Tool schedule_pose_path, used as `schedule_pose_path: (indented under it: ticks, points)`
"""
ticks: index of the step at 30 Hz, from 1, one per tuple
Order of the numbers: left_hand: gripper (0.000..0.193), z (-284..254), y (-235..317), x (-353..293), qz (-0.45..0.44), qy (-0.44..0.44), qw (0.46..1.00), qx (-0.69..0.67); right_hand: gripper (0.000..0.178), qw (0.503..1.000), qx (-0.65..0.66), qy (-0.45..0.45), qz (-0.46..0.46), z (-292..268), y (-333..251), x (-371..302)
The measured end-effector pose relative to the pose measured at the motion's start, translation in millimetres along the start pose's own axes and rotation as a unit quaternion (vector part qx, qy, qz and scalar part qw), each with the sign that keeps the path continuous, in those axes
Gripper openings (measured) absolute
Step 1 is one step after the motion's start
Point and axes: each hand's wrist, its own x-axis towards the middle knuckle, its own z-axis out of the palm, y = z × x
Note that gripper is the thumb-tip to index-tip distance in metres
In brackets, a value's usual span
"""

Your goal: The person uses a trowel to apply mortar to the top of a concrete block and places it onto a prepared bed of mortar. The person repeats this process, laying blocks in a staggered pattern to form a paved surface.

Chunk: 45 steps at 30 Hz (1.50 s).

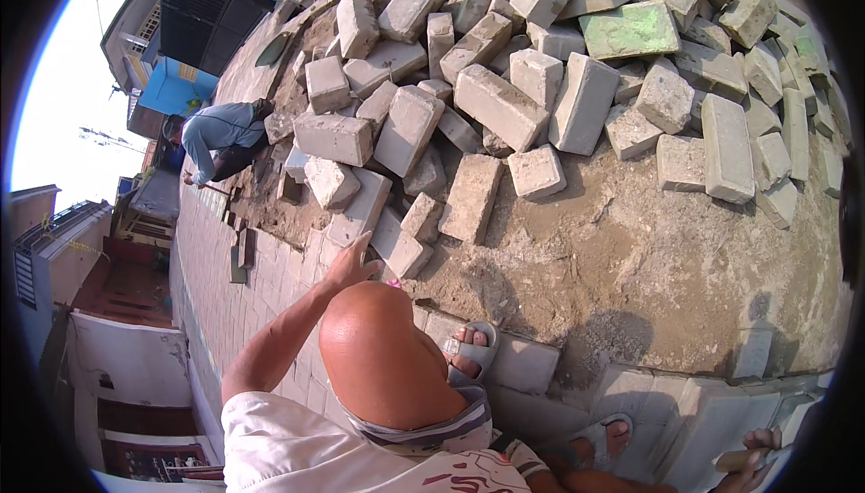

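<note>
My left hand (348, 266) reaches past my bent knee to the edge of the block pile. Its thumb and fingers are apart, and the fingertips meet or nearly meet the lower end of a grey paving block (362, 208). A second grey block (399, 244) lies just right of that hand. At the lower right rim, my right hand (755, 464) is closed around a tool with a light brown, wood-like handle (732, 461). The picture's dark edge and the small size hide what kind of tool it is. Pale blocks (793, 423) are close to it.
A large heap of loose concrete blocks (500, 105), one green-topped (631, 29), covers the far side. Sandy ground (577, 250) lies before it. Laid paving (297, 313) runs along the left, where another person (221, 137) bends down. My sandalled foot (473, 349) stands beside paving blocks (525, 362).
</note>
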Motion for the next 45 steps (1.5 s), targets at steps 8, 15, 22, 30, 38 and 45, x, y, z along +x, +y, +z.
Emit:
schedule_pose_path:
  ticks: [8, 15, 22, 30, 38, 45]
  points:
    - [0.083, 108, -80, -40, -0.173, 0.076, 0.966, -0.178, 0.046, 0.955, -0.053, -0.256, -0.142, 75, -94, 84]
    - [0.096, 89, -135, 19, -0.134, 0.341, 0.908, -0.204, 0.030, 0.878, -0.126, -0.401, -0.228, 138, -206, 144]
    - [0.117, 14, -67, 111, -0.162, 0.406, 0.888, -0.141, 0.027, 0.824, -0.116, -0.455, -0.318, 182, -277, 161]
    - [0.117, -55, -49, 198, -0.144, 0.460, 0.825, -0.296, 0.051, 0.829, -0.190, -0.445, -0.280, 168, -266, 170]
    - [0.092, -151, -189, 267, 0.016, 0.230, 0.838, -0.494, 0.050, 0.850, -0.168, -0.466, -0.179, 143, -276, 170]
    - [0.086, -168, -189, 265, 0.059, 0.123, 0.910, -0.391, 0.044, 0.894, -0.132, -0.392, -0.174, 145, -246, 154]
